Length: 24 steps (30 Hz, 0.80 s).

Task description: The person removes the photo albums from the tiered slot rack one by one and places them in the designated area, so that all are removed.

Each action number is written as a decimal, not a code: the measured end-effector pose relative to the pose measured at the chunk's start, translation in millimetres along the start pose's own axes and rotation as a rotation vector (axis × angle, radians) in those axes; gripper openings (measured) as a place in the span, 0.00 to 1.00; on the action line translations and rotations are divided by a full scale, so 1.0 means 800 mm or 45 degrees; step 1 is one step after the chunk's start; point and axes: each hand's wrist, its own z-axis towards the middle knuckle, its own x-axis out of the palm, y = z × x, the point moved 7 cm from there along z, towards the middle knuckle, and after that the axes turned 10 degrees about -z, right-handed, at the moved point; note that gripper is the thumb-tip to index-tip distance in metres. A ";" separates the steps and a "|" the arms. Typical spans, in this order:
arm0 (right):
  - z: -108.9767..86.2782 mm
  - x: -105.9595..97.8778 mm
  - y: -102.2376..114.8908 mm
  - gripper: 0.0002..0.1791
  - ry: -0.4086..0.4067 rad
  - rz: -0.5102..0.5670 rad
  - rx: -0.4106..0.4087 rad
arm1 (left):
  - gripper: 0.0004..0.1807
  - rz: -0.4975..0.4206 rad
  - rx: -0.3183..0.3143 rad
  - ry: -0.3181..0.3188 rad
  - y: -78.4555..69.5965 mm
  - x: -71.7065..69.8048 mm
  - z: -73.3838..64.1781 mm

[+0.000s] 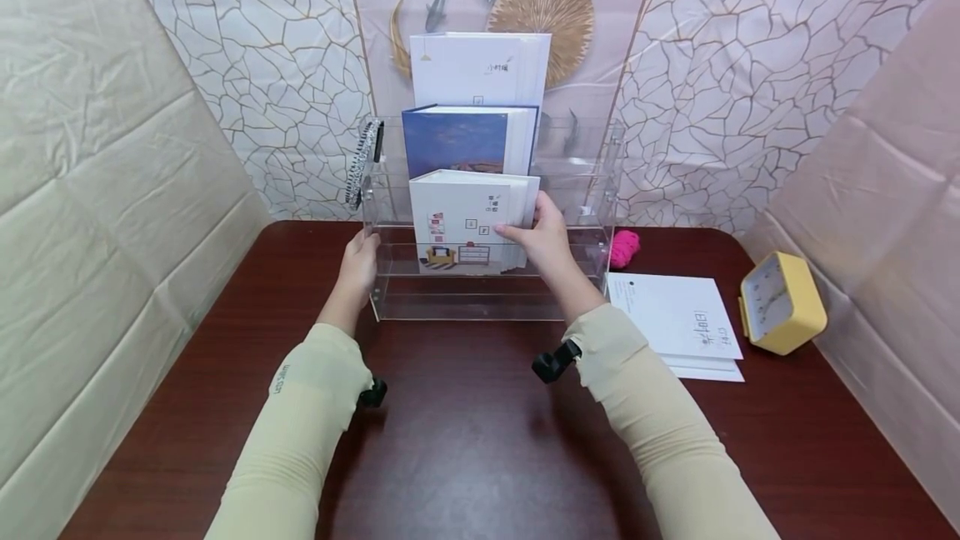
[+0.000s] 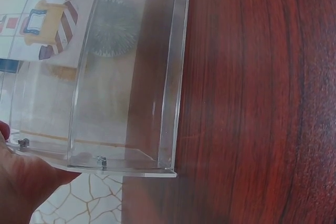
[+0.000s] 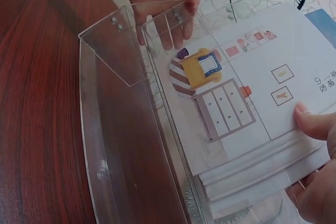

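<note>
A clear acrylic rack (image 1: 465, 307) with stepped tiers stands on the table. My left hand (image 1: 358, 263) grips its left side panel, straight fingers along the outside and the thumb at the panel's edge. In the lowest visible row stands a white book (image 1: 457, 219) with furniture drawings on its cover, leaning slightly back. My right hand (image 1: 546, 236) pinches this book's right edge, thumb (image 3: 310, 121) on the cover and the other fingers behind. A blue-covered book (image 1: 457, 140) rises behind it, and a taller white book (image 1: 457, 65) stands at the back.
A spiral notebook (image 1: 363, 161) sticks out at the rack's left side. To the right, a pink yarn ball (image 1: 624, 247), white books (image 1: 667, 307) lying flat and a yellow clock (image 1: 791, 302) rest on the dark red table (image 1: 465, 440). Padded walls flank both sides.
</note>
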 end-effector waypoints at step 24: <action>0.006 0.007 0.031 0.25 0.002 0.034 -0.217 | 0.27 0.027 0.005 -0.019 -0.001 -0.002 0.002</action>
